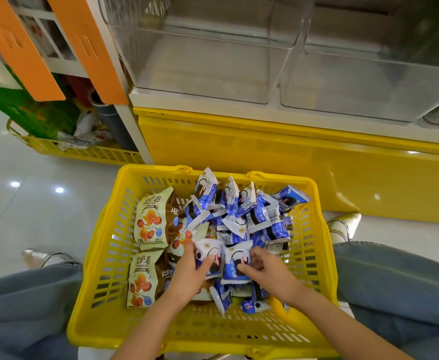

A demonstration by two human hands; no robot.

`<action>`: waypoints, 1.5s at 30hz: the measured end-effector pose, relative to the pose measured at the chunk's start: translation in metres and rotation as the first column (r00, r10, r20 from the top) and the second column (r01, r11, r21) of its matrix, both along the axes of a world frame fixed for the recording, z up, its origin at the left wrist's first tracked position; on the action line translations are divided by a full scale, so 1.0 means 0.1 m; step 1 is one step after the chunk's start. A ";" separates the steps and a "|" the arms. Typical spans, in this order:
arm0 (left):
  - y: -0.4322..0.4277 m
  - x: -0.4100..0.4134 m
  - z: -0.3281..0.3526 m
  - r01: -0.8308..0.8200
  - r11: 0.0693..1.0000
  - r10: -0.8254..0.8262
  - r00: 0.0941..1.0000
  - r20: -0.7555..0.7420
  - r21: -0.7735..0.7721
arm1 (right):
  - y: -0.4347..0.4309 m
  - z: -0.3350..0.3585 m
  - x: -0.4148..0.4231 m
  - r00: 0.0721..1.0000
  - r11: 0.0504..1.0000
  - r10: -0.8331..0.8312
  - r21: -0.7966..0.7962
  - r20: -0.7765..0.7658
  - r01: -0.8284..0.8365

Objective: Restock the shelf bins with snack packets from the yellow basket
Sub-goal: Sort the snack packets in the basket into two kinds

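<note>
Picking blue packets (239, 211) from the yellow basket (104, 255)
Left hand (192, 271), right hand (267, 271) each pinch one; scoop several before reaching the far bins (208, 61).

Loose, faded blue jeans (395, 281) cover both legs. The shoes (343, 224) are pale, shiny and pointed, with thin straps. Left hand (191, 272), right hand (269, 272) and forearms are bare.

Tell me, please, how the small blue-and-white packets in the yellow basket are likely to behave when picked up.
Probably light: the blue-and-white packets lie heaped at loose angles, and the left hand and right hand each hold one in their fingers. Their glossy film looks slippery, so a handful may slide apart. Crimped ends look floppy.
</note>
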State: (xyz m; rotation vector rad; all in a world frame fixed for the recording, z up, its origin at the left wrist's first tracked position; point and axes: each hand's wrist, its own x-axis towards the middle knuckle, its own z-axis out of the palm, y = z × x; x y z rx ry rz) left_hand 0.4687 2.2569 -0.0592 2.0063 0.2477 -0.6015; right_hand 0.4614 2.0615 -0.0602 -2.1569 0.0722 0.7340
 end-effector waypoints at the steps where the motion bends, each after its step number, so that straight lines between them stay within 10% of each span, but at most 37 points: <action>1: 0.00 -0.02 0.07 -0.041 0.998 0.042 0.999 0.023 -0.052 | 0.01 0.09 -0.01 0.998 0.998 -0.019 0.067 0.053 0.015; 7: -0.26 0.44 0.55 -0.056 0.996 0.078 0.924 0.374 -0.070 | -0.15 0.58 0.33 0.805 0.933 -0.343 0.076 0.484 0.352; 10: -0.53 0.84 0.68 -0.024 0.998 0.042 0.923 0.382 -0.052 | -0.39 0.55 0.61 0.782 0.877 -0.426 -0.004 0.455 0.480; 14: -0.79 0.96 0.73 0.164 0.984 -0.179 0.903 0.391 0.071 | -0.61 0.51 0.73 0.920 0.897 -0.259 -0.281 0.295 0.343; 20: -0.23 0.57 0.87 0.094 0.970 -0.214 0.760 0.614 0.223 | -0.31 0.74 0.45 0.808 0.946 -0.013 -0.256 0.588 0.201; 27: 0.82 0.08 0.77 -0.306 0.928 0.112 0.772 0.626 0.212 | 0.57 0.38 0.20 0.934 0.976 0.167 -0.189 0.316 -0.111; 33: 1.44 -0.10 0.31 -0.439 0.869 0.321 0.852 0.415 0.229 | 1.11 -0.19 0.41 0.990 0.994 -0.036 -0.103 -0.136 0.022; 45: 1.51 -0.22 0.10 -0.387 0.896 0.314 0.899 0.304 0.218 | 1.25 -0.24 0.57 0.937 0.939 -0.313 -0.197 -0.158 0.280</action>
